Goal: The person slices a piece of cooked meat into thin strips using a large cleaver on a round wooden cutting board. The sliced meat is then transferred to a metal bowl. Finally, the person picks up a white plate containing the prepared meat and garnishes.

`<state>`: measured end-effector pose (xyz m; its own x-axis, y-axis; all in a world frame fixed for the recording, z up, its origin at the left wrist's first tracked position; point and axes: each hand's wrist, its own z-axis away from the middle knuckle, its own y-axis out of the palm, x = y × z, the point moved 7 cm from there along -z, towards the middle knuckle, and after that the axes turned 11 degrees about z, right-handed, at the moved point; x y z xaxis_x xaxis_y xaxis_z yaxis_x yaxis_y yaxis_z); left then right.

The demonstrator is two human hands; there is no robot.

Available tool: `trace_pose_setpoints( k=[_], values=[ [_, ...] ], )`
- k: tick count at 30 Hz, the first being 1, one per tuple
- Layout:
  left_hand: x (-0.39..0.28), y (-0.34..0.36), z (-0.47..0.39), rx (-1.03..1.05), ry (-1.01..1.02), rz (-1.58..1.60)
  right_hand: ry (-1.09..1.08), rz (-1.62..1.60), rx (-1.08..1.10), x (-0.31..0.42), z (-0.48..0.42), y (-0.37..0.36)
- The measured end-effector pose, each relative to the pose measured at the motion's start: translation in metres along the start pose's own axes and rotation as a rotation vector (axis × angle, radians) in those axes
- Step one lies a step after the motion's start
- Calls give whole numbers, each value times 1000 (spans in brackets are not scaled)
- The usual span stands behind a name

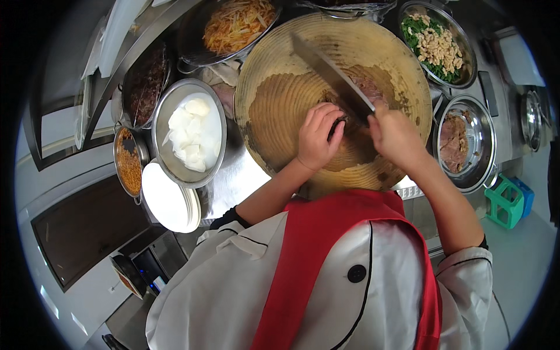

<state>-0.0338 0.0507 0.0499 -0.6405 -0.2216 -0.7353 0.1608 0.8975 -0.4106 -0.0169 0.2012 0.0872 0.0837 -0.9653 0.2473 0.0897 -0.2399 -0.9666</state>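
Observation:
A round wooden chopping block (280, 118) lies before me, with a wide dark wet patch on its face. My right hand (396, 138) grips the handle of a cleaver (330, 74), whose broad blade slants up and to the left across the block. Under and beyond the blade lies a piece of reddish-brown meat (369, 89), partly hidden by it. Left of the cleaver, my left hand (319, 138) curls its fingers and thumb around a dark piece of food (337, 124), mostly covered by the hand.
Left of the block stand a bowl of white slices in liquid (190, 131), stacked white plates (170, 199) and a pan of orange-brown bits (129, 166). Shredded food (238, 26) sits behind. On the right are a bowl of greens and nuts (437, 43) and a strainer with meat (455, 142).

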Motion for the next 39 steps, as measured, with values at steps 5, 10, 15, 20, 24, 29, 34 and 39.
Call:
trace_pose_setpoints(
  k=[5, 10, 15, 20, 24, 29, 34, 39],
  values=[
    [3, -2, 3, -18, 1, -4, -60, 154, 92, 13, 34, -44],
    [6, 0, 6, 13, -49, -58, -66, 209, 250, 30, 84, -53],
    [6, 0, 8, -20, -25, -69, -56, 212, 346, 30, 97, -62],
    [7, 0, 8, -12, -18, -102, -76, 167, 274, 35, 79, -45],
    [6, 0, 6, -11, -8, -83, -85, 107, 174, 35, 66, -34],
    [4, -1, 5, -13, -9, -82, -50, 152, 380, 25, 84, -45],
    [6, 1, 1, -3, -14, -56, -66, 122, 307, 25, 63, -30],
    [4, 1, 4, 26, -30, -68, -51, 132, 235, 25, 48, -21]
  ],
)
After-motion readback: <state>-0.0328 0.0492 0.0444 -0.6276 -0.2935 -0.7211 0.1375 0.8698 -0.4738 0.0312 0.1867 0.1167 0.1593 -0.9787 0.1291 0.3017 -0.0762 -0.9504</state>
